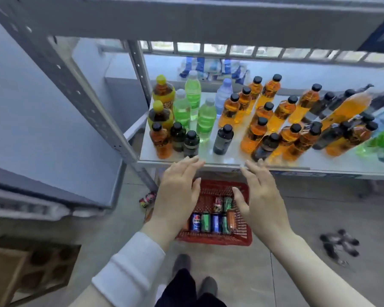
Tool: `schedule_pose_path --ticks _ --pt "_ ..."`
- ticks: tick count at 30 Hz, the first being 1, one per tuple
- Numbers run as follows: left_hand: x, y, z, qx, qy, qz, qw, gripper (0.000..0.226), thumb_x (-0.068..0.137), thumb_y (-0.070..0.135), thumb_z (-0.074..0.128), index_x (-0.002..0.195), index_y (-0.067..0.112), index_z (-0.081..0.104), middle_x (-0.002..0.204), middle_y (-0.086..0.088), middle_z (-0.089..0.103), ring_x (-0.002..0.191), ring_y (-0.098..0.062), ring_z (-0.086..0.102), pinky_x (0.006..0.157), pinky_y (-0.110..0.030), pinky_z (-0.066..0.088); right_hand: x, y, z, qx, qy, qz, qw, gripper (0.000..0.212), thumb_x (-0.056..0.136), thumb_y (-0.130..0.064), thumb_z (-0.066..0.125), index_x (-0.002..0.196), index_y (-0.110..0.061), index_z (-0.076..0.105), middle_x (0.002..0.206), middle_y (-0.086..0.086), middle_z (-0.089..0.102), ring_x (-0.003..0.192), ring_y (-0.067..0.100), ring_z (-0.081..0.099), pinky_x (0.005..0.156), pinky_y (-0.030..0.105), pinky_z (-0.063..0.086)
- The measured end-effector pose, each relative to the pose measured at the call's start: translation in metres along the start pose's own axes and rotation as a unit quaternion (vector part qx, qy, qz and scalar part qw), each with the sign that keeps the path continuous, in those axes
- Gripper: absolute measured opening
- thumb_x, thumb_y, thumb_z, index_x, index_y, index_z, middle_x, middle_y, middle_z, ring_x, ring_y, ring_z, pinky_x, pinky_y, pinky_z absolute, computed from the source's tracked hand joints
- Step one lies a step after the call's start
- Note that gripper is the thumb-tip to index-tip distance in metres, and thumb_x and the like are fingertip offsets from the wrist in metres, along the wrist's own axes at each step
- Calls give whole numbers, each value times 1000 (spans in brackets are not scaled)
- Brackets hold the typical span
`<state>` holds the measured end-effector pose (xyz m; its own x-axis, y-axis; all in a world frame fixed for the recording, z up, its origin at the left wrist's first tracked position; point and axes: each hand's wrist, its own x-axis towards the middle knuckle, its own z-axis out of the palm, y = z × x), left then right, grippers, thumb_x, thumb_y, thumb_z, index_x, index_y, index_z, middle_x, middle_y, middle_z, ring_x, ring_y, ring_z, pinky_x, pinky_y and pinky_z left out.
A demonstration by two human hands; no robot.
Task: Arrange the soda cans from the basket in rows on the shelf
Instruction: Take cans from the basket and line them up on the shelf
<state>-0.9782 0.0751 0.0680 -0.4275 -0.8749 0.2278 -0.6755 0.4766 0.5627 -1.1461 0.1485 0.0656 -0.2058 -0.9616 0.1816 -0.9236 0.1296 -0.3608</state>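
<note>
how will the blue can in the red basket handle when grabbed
The blue can looks round and smooth, so it may slip or roll. It lies packed between neighbours in the red basket, so lifting it could shift them.

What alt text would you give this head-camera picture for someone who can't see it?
The left hand and right hand, open and empty, hover above a red basket of soda cans on the floor, before a grey metal shelf crowded with orange, green and dark drink bottles.

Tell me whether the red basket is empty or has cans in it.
Not empty: several soda cans, blue, green and orange, sit inside the red basket.
</note>
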Motion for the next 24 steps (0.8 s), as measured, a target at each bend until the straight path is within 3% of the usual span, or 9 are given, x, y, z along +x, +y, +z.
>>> schedule_pose_path --ticks 5,10,17,24 --pt "-47 -69 97 -13 -103 -85 991 44 77 2 66 119 11 61 119 -4 64 112 -24 59 99 -37 40 -39 38 108 63 -113 117 985 49 80 -13 70 125 1 55 130 15 54 133 33 39 107 42 35" --pt "-81 -110 191 -15 -237 -186 953 42 86 11 58 128 17 53 126 0 58 117 -21 54 99 -33 38 -67 87 191 73 -234 213 946 55 91 -26 56 140 -7 39 146 6 38 141 21 25 114 31 24" --pt "-91 -137 296 -33 -296 -243 923 43 91 20 53 133 22 47 133 2 53 119 -19 51 99 -32 41 -80 153 281 102 -267 283 915 54 86 -26 63 133 -5 46 130 12 51 124 26 46 101 33 38" --pt "-81 -241 485 -108 -362 -288 880 45 92 20 54 135 11 43 134 -7 52 122 -22 50 101 -29 39 -56 242 452 146 -332 342 867 63 86 -37 63 135 -3 42 136 13 50 124 27 47 97 29 38"
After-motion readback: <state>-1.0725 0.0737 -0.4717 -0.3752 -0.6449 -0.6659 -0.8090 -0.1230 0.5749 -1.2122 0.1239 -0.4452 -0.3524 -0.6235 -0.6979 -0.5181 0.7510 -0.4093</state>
